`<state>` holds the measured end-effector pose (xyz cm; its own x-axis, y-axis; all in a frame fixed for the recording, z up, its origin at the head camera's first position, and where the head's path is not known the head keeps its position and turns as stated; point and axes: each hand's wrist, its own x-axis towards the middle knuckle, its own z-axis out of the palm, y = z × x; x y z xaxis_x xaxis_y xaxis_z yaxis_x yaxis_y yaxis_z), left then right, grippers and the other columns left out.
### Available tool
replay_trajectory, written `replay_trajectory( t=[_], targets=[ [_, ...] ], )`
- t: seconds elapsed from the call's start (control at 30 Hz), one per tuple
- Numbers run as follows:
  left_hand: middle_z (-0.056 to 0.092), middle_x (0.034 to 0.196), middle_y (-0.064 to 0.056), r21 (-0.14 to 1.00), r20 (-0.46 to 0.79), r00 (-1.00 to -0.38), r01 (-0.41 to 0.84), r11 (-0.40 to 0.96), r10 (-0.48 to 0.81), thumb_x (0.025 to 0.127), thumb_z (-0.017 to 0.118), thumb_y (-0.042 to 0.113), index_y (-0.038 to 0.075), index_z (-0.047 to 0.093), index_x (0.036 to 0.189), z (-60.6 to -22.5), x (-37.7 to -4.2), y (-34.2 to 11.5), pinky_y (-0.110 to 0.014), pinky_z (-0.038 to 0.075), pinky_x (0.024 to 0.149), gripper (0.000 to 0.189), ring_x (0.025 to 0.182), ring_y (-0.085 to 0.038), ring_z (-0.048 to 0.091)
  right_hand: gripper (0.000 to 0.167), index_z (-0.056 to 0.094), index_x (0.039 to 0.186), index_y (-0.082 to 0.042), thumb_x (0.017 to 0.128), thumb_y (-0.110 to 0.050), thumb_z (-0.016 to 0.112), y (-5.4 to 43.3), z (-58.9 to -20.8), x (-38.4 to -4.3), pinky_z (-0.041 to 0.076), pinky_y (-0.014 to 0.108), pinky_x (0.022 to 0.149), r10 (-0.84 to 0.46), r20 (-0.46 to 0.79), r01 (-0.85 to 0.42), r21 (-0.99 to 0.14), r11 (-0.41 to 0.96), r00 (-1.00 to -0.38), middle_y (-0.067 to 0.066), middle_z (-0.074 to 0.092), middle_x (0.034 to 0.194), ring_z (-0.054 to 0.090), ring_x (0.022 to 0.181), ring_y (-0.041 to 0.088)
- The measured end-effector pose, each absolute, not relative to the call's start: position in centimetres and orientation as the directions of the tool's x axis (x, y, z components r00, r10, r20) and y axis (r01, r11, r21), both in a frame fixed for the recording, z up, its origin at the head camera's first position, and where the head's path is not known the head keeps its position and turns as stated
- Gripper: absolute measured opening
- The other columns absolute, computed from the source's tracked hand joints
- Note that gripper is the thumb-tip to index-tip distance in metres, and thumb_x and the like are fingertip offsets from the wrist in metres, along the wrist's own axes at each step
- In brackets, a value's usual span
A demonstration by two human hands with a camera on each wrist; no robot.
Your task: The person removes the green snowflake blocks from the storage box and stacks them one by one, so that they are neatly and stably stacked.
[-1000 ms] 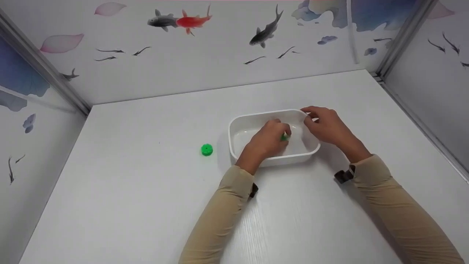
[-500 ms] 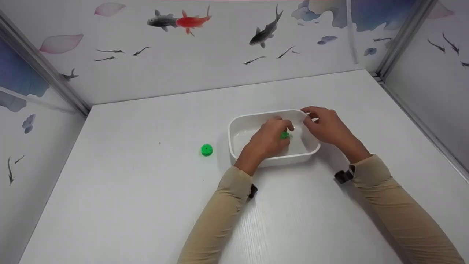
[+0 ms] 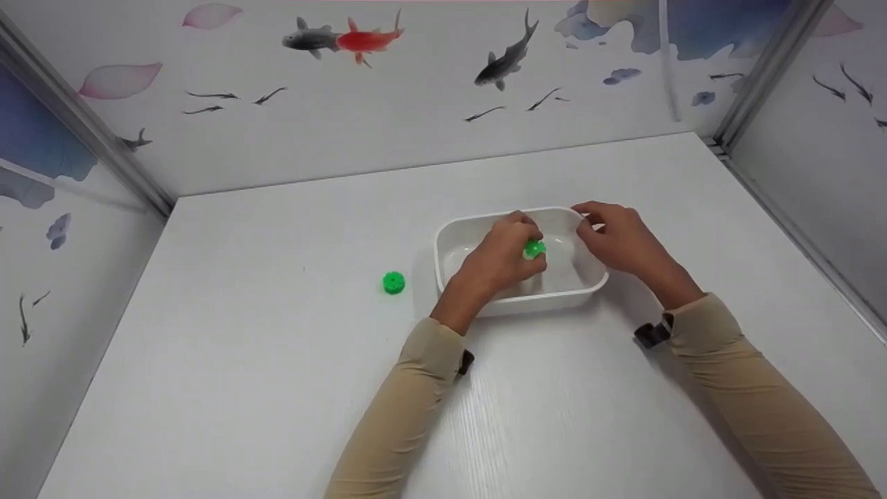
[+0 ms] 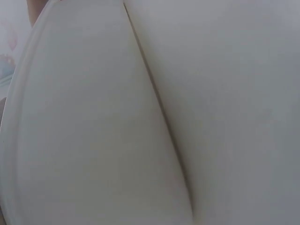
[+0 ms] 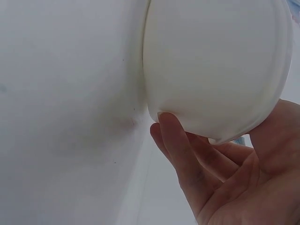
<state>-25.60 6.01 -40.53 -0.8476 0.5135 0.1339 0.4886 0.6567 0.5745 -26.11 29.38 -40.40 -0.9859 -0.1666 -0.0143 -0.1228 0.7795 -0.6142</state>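
A white rectangular plastic basin (image 3: 540,302) sits on the table, right of centre in the head view. My left hand (image 3: 500,255) is over its inside and pinches a small green notched disc (image 3: 534,249) between thumb and fingers. At the basin's right end, my right hand (image 3: 617,238) holds the rim; in the right wrist view its fingers (image 5: 176,136) touch the outer wall from below. The left wrist view shows the basin's outer wall (image 4: 93,117), with most of the left hand hidden behind it. Another green notched disc (image 3: 393,282) lies on the table, left of the basin.
The white table (image 3: 263,360) is bounded at the back and both sides by white panels (image 3: 388,118) painted with fish and petals. Metal posts (image 3: 769,76) stand at the back corners. Dark wrist cameras (image 3: 651,335) sit under the sleeves.
My left hand has moved slightly up and left inside the basin. Its fingers spread, then came back onto the green disc, which shows more now. The right hand stays on the rim.
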Motion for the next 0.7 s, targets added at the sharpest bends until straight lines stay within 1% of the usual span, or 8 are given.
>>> replay_trajectory(
  t=[0.1,0.17,0.33,0.53,0.7],
  targets=[
    [0.070,0.137,-0.010,0.572,0.160,-0.846,0.500,0.650,0.509,0.098,0.077,0.017,0.004,0.078,0.127,-40.4,-25.5,5.2,-0.026,0.058,0.104,0.032,0.123,-0.021,0.066,0.047,0.057,0.155,-0.009,0.111,-0.023,0.049,29.4,-40.4,-26.1,0.058,0.063,0.105,-0.162,-0.019,-0.116,-0.617,0.778,-0.987,0.026,0.065,0.146,0.069,0.127,0.047],
    [0.072,0.132,-0.009,0.572,0.174,-0.846,0.503,0.648,0.503,0.099,0.076,0.018,0.005,0.078,0.127,-40.3,-25.3,4.7,-0.026,0.058,0.104,0.032,0.119,-0.020,0.068,0.047,0.057,0.155,-0.009,0.111,-0.023,0.049,29.3,-40.4,-26.0,0.058,0.063,0.105,-0.161,-0.017,-0.116,-0.618,0.778,-0.987,0.026,0.065,0.146,0.069,0.127,0.047],
    [0.075,0.123,-0.008,0.573,0.229,-0.833,0.534,0.622,0.503,0.100,0.076,0.019,0.005,0.078,0.128,-40.2,-24.6,3.3,-0.025,0.060,0.099,0.032,0.107,-0.017,0.069,0.047,0.058,0.155,-0.009,0.110,-0.023,0.050,29.3,-40.5,-25.9,0.059,0.063,0.103,-0.151,-0.010,-0.113,-0.616,0.779,-0.989,0.026,0.067,0.144,0.070,0.126,0.046],
    [0.075,0.120,-0.010,0.548,0.354,-0.776,0.624,0.557,0.522,0.100,0.076,0.016,0.004,0.078,0.125,-40.0,-23.8,1.3,-0.023,0.061,0.096,0.028,0.106,-0.018,0.072,0.047,0.058,0.154,-0.008,0.110,-0.022,0.048,29.3,-40.6,-25.9,0.058,0.063,0.104,-0.157,0.016,-0.133,-0.617,0.775,-0.988,0.026,0.068,0.143,0.070,0.127,0.047],
    [0.074,0.114,-0.011,0.541,0.455,-0.722,0.689,0.482,0.522,0.100,0.078,0.016,0.002,0.077,0.122,-39.8,-23.1,-0.6,-0.031,0.064,0.093,0.027,0.102,-0.020,0.074,0.048,0.058,0.155,-0.009,0.110,-0.023,0.048,29.3,-40.7,-26.0,0.059,0.063,0.103,-0.151,0.012,-0.127,-0.614,0.779,-0.988,0.026,0.067,0.144,0.070,0.127,0.047]
  ],
)
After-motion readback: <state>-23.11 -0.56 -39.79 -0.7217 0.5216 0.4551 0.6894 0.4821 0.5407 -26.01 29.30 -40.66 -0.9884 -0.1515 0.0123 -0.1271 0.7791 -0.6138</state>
